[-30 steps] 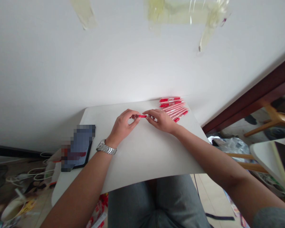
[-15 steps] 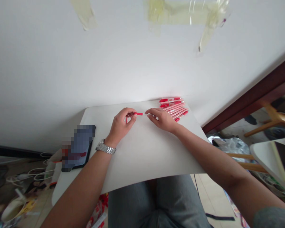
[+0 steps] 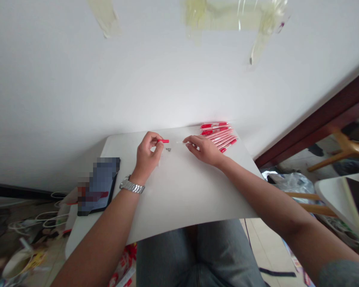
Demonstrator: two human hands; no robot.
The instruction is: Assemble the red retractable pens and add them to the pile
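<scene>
My left hand pinches a short red pen grip between thumb and fingers, its free end pointing right. Facing it across a small gap, my right hand is closed on a thin, clear-whitish pen part; most of that part is hidden by the fingers. Small dark metal bits lie on the white table just right of my left fingertips. Behind my right hand, several red-and-clear pens lie bundled side by side near the wall.
A tablet-like device, its screen blurred out, lies at the table's left edge. The white wall rises directly behind the table. On the right stand a wooden chair and another white surface. White cables lie at lower left.
My left hand has moved left with the red grip, widening the gap to my right hand. Small metal bits now show on the table. My right hand has hardly moved.
</scene>
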